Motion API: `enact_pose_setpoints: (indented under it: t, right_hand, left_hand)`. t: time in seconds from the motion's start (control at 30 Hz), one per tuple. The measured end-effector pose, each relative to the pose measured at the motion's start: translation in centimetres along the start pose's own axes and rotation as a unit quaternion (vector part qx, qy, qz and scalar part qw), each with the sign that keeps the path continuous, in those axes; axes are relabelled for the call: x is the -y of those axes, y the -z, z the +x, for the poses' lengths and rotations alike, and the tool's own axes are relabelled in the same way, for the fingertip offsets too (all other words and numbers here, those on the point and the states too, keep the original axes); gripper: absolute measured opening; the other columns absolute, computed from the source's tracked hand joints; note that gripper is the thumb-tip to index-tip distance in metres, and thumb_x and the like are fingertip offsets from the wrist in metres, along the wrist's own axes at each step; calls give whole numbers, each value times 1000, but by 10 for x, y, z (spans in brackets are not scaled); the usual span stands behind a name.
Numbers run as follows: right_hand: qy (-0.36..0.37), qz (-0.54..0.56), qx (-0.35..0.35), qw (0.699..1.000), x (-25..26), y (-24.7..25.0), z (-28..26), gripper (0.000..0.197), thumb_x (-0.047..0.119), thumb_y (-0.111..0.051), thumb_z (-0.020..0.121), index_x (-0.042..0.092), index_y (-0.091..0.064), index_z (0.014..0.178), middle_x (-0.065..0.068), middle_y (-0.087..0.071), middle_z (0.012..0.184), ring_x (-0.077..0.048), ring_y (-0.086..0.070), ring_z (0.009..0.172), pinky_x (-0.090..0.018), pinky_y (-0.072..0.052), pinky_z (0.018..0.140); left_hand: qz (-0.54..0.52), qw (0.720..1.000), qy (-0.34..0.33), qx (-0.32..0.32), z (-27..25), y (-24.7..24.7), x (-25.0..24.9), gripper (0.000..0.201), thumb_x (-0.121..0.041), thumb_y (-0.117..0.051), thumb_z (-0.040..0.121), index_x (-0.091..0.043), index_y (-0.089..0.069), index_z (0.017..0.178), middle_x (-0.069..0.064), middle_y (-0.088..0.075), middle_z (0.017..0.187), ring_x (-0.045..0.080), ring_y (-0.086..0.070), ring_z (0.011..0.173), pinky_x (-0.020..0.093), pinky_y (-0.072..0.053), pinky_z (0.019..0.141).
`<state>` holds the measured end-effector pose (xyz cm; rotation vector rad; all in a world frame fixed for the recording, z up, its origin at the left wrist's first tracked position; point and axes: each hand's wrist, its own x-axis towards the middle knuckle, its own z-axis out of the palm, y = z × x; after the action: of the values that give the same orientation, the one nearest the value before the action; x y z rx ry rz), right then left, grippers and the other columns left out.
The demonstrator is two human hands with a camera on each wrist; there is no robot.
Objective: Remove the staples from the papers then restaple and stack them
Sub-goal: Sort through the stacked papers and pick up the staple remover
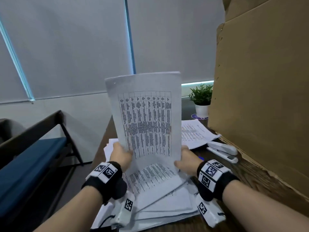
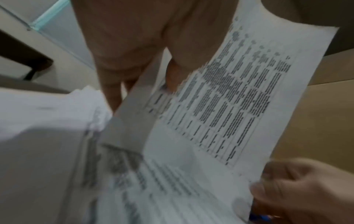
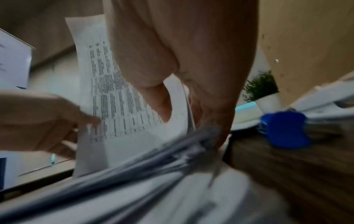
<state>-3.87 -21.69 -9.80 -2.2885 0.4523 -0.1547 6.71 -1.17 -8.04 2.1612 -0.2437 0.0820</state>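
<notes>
Two hands hold a printed sheaf upright over a paper-strewn desk.

The left hand pinches the left edge of the sheaf of papers, thumb on the printed face and fingers behind, while the right hand grips its right edge the same way; the sheets stand nearly vertical, their lower part curving down toward a loose pile of papers spread on the wooden desk. A small mark near the sheaf's top left corner may be a staple, though it is too small to tell. Just beside the right hand lies a blue staple remover, and beyond it a white stapler next to another printed set. A potted plant and a large cardboard box stand behind.
</notes>
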Motion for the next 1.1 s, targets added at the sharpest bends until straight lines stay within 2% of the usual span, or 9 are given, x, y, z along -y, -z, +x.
enact_pose_setpoints:
  t: [0.07, 0.17, 0.23, 0.3, 0.5, 0.63, 0.77, 0.97, 1.1]
  right_hand:
    - [-20, -17, 2, 1000, -10, 1, 5, 31, 6, -57, 87, 7, -56, 118, -11, -65, 112, -28, -62, 102, -36, -51, 93]
    - [-3, 18, -18, 1000, -5, 14, 6, 19, 3, -50, 89, 8, -66, 97, -9, -69, 87, -27, -66, 77, -35, -57, 74]
    - [-10, 45, -35, 998, 0, 26, 7, 19, 1, -44, 88, 8, -62, 84, -13, -66, 75, -30, -64, 64, -35, -55, 62]
    - [-29, 71, -66, 995, -1, 41, 13, 19, 1, -42, 90, 11, -58, 86, -15, -67, 77, -35, -67, 64, -37, -56, 58]
    - [-88, 174, -206, 959, -31, 86, 51, 31, -8, -41, 94, 11, -55, 73, -12, -58, 69, -26, -59, 49, -28, -52, 38]
    - [-121, 215, -228, 942, -51, 99, 74, 25, -11, -45, 93, 2, -58, 110, -16, -59, 76, -24, -60, 56, -28, -55, 47]
    - [-137, 180, -224, 948, -67, 91, 77, 16, -6, -50, 89, 3, -61, 96, -15, -59, 71, -29, -60, 60, -31, -55, 52]
    - [-29, -88, -33, 995, -49, 73, 56, 11, 15, -66, 86, 23, -68, 80, 9, -65, 81, -11, -62, 83, -22, -47, 76]
    - [16, -211, 75, 975, -20, 58, 38, 26, 24, -65, 88, 17, -68, 114, 2, -65, 117, -16, -60, 108, -27, -48, 95]
  left_hand:
    - [46, 995, 34, 87, 2, -6, 11, 24, -9, -57, 92, 5, -58, 112, 23, -65, 108, 38, -63, 101, 40, -54, 82]
    - [43, 992, 32, 110, 9, -9, 7, 22, -6, -52, 95, 5, -59, 113, 23, -66, 106, 40, -66, 93, 43, -57, 77]
    - [-12, 992, 44, 116, 13, -12, -8, 15, -3, -48, 97, -1, -57, 109, 21, -64, 96, 39, -68, 72, 45, -60, 58]
    - [-77, 988, 58, 124, 20, -19, -27, 13, -4, -47, 98, -3, -54, 109, 18, -59, 91, 28, -61, 53, 32, -54, 41]
    - [-191, 968, 76, 142, 49, -75, -64, 20, -3, -58, 94, -8, -50, 112, 19, -58, 85, 20, -58, 42, 25, -50, 37]
    - [-255, 943, 114, 180, 54, -106, -80, 25, 2, -54, 95, 2, -49, 119, 23, -63, 81, 28, -66, 50, 33, -57, 45]
    - [-199, 949, 122, 211, 53, -111, -76, 9, 4, -58, 92, 3, -57, 101, 25, -66, 92, 34, -69, 65, 46, -61, 71]
    - [98, 977, 37, 186, 58, -73, -48, 7, -11, -66, 90, -6, -68, 96, 10, -66, 84, 24, -65, 64, 29, -55, 54]
    - [371, 900, -35, 227, 54, -38, -24, 31, -32, -71, 86, -12, -70, 109, 5, -69, 103, 22, -64, 94, 29, -52, 81]
